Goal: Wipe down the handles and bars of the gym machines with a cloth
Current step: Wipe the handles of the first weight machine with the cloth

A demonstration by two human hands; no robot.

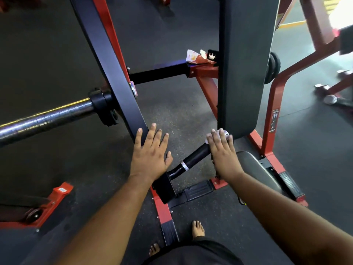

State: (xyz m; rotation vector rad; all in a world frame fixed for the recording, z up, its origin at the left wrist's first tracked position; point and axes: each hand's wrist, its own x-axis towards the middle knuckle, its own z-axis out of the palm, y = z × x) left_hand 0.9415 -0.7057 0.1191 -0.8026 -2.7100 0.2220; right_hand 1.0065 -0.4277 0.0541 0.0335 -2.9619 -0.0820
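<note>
Right hand [222, 150] presses the cloth [225, 133] flat on the handle [196, 155]; left hand [150, 150] hovers spread, empty. I judge the handle's length slants down-left, between both hands.

Right hand [222, 153] seemingly presses cloth [225, 134] onto handle [196, 156].

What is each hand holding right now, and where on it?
The right hand presses a white cloth over the upper end of the black handle. The left hand is open, fingers spread, holding nothing.
</note>
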